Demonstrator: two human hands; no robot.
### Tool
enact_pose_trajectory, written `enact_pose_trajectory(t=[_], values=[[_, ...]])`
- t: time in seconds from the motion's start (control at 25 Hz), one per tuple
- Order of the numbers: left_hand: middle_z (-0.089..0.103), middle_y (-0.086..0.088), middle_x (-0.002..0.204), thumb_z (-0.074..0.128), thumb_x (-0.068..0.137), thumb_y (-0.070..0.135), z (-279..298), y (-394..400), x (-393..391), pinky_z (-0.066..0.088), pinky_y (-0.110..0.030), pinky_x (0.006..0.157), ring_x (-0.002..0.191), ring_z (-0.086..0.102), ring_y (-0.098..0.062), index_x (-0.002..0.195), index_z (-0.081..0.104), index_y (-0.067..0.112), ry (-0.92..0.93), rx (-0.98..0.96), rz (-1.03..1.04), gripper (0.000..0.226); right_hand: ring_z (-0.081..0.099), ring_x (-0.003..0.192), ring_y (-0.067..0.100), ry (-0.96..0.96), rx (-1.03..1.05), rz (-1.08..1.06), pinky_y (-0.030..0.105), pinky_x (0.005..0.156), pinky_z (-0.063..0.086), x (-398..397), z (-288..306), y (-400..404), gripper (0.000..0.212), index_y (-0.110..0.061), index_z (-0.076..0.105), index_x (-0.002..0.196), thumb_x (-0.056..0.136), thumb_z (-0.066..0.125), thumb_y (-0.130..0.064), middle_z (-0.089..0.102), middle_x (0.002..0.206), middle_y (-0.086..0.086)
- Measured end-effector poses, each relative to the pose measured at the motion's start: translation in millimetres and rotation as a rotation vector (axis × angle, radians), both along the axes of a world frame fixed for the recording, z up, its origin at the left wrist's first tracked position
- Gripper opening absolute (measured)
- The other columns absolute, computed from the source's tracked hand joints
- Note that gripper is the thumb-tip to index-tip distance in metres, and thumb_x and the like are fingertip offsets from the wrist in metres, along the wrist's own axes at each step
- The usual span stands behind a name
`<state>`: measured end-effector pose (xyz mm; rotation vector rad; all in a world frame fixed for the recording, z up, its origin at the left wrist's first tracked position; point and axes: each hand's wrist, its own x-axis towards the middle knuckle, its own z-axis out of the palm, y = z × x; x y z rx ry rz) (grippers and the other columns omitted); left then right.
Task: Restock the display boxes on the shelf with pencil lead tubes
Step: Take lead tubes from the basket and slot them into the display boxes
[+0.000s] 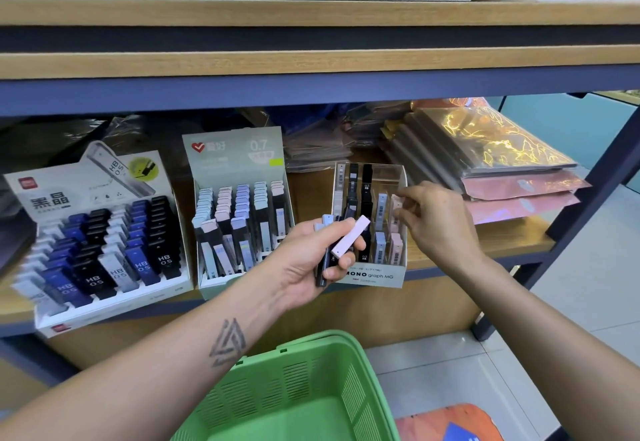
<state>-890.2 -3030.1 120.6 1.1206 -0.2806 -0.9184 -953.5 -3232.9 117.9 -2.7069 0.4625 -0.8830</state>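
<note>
Wooden shelving with dark blue rails filled the wall, and on the lower shelf (pixel 485 250) three display boxes stood in a row. Just behind the left hand (pixel 311 253) stood the clear MONO graph box (pixel 372 276), its slots partly filled with black, pale blue and pink lead tubes. That hand's grip was curled around a small bundle of tubes (pixel 341 250), a pale pink one lying on top across the fingers and dark ones beneath it. To the right of it, the right hand (pixel 434 222) reached in over the box's right-hand side, its grip pinched on a pink tube (pixel 396 203) at the rightmost column, thumb and fingertips pressed together on the tube's top end. Left of the left hand stood the grey-green 0.7 box (pixel 239 212), packed with pastel-capped tubes, and farther left the white HB 0.5 box (pixel 100 232), full of blue, black and grey tubes. Beyond the right hand, stacked glossy packets (pixel 491 160) in gold and pink lay on the shelf. Below both forearms sat a green plastic basket (pixel 294 392) on the tiled floor side, its ribbed wall showing.
</note>
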Motion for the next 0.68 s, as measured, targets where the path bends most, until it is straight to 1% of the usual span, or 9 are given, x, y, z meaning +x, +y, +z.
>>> enact_pose_trajectory(t=[0.12,0.16,0.2,0.28,0.36,0.48,0.56,0.6,0.68], values=[[0.067,-0.012,0.079,0.059,0.1,0.016,1,1,1,0.029,-0.016,0.033,0.049,0.05,-0.012,0.092,0.064,-0.002,-0.026,0.002,-0.003,0.021,0.066,0.085,0.022,-0.053,0.05,0.013,0.039,0.073,0.054,-3,9,7,0.016,-0.018,0.076,0.107,0.093,0.069,-0.022,0.071,0.092,-0.003],[0.068,-0.011,0.08,0.059,0.099,0.017,1,2,1,0.029,-0.015,0.033,0.049,0.05,-0.012,0.092,0.065,-0.001,-0.04,0.003,-0.002,0.021,0.066,0.081,0.017,-0.075,0.191,0.064,0.036,0.073,0.054,-4,15,13,0.015,-0.018,0.077,0.105,0.094,0.068,-0.024,0.073,0.09,-0.003],[0.068,-0.011,0.081,0.061,0.098,0.018,2,2,1,0.029,-0.015,0.033,0.05,0.05,-0.012,0.092,0.066,0.0,-0.051,0.005,-0.001,0.02,0.066,0.075,0.014,-0.057,0.416,0.156,0.032,0.07,0.054,-5,21,21,0.015,-0.017,0.078,0.102,0.094,0.068,-0.026,0.074,0.086,-0.001],[0.068,-0.011,0.083,0.067,0.092,0.02,2,3,0,0.029,-0.016,0.033,0.053,0.05,-0.013,0.093,0.067,0.003,-0.061,0.012,0.008,0.017,0.064,0.066,0.015,0.061,0.818,0.368,0.028,0.064,0.053,-6,31,40,0.017,-0.011,0.077,0.097,0.095,0.07,-0.026,0.074,0.079,0.01],[0.067,-0.01,0.082,0.07,0.087,0.021,1,4,0,0.028,-0.016,0.033,0.054,0.049,-0.014,0.092,0.067,0.004,-0.053,0.022,0.012,0.018,0.063,0.063,0.016,0.091,0.953,0.477,0.025,0.061,0.054,-6,33,50,0.013,-0.003,0.075,0.095,0.093,0.072,-0.016,0.073,0.074,0.016],[0.066,-0.011,0.076,0.062,0.097,0.017,2,8,3,0.029,-0.016,0.032,0.049,0.051,-0.013,0.096,0.065,0.0,-0.005,0.0,0.005,0.018,0.065,0.062,0.016,0.0,1.039,0.432,0.027,0.063,0.055,-3,33,45,0.004,-0.002,0.074,0.092,0.09,0.073,-0.005,0.072,0.071,0.014],[0.064,-0.01,0.069,0.058,0.099,0.014,4,10,4,0.03,-0.015,0.032,0.044,0.049,-0.01,0.095,0.061,-0.002,0.004,-0.005,-0.005,0.017,0.068,0.065,0.019,0.002,0.885,0.42,0.035,0.067,0.058,-1,31,39,0.005,-0.007,0.073,0.093,0.09,0.075,-0.01,0.074,0.074,0.01],[0.062,-0.009,0.065,0.057,0.1,0.013,5,10,4,0.03,-0.014,0.032,0.042,0.047,-0.009,0.094,0.06,-0.003,0.004,-0.005,-0.006,0.017,0.069,0.07,0.019,0.005,0.68,0.428,0.039,0.072,0.059,-1,29,37,0.003,-0.01,0.074,0.093,0.091,0.074,-0.013,0.075,0.079,0.006],[0.06,-0.009,0.064,0.055,0.101,0.01,7,9,3,0.027,-0.014,0.032,0.04,0.044,-0.008,0.09,0.059,-0.003,0.008,-0.016,0.018,0.018,0.065,0.087,0.018,-0.011,0.088,0.486,0.042,0.08,0.055,-2,26,38,0.012,-0.015,0.075,0.096,0.095,0.064,-0.015,0.074,0.095,-0.005]])
